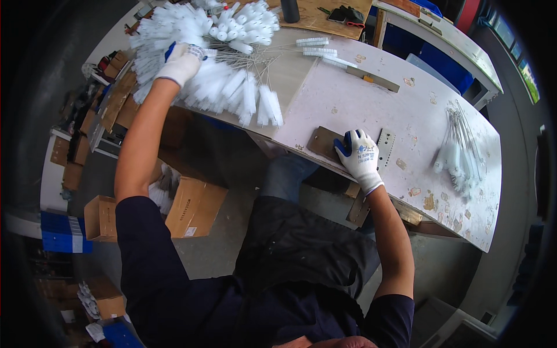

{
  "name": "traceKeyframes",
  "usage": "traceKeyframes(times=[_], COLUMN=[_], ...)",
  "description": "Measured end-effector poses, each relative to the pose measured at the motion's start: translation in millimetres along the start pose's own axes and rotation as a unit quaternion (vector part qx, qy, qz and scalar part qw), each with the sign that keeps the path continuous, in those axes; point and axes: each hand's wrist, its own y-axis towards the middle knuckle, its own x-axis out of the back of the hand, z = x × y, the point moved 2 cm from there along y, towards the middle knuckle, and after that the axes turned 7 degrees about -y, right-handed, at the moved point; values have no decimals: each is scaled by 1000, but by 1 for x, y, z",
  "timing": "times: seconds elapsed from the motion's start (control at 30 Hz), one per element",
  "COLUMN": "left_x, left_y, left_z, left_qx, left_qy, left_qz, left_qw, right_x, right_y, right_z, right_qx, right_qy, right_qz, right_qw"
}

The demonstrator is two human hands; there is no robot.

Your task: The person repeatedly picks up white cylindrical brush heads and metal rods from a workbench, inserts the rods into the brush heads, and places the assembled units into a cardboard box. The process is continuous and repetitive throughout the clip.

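White bristle brushes with thin twisted wire stems make up a large heap (238, 87) at the far left of the table. My left hand (184, 62), in a white glove with blue fingertips, reaches into that heap. Its fingers curl around a brush, though they are partly hidden. Close to the table's front edge lies a flat brown metal block (322, 142). My right hand (362, 158), gloved the same way, grips the right end of this block with thumb and bent fingers. A perforated metal strip (386, 145) lies just right of that hand.
Several brushes (460, 156) lie bunched on the right of the white table (360, 95). Loose brushes (319, 52) and a metal bar (377, 80) lie further back. A dark cylinder (290, 10) and a phone (337, 14) are at the far edge. Below stands a cardboard box (197, 207).
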Motion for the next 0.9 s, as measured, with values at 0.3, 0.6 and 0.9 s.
traceKeyframes(times=[0.3,0.6,0.9], left_x=[13,-9,-196], left_y=[-31,-120,-122], left_z=[77,25,-115], left_qx=[-167,-144,-334], left_qy=[266,130,-95], left_qz=[-167,-246,-78], left_qw=[935,950,935], right_x=[1,3,1], right_y=[1,1,1], right_z=[1,2,3], right_qx=[-4,-2,-3], right_qy=[5,-2,-4], right_qz=[-2,-6,-17], right_qw=[1000,1000,1000])
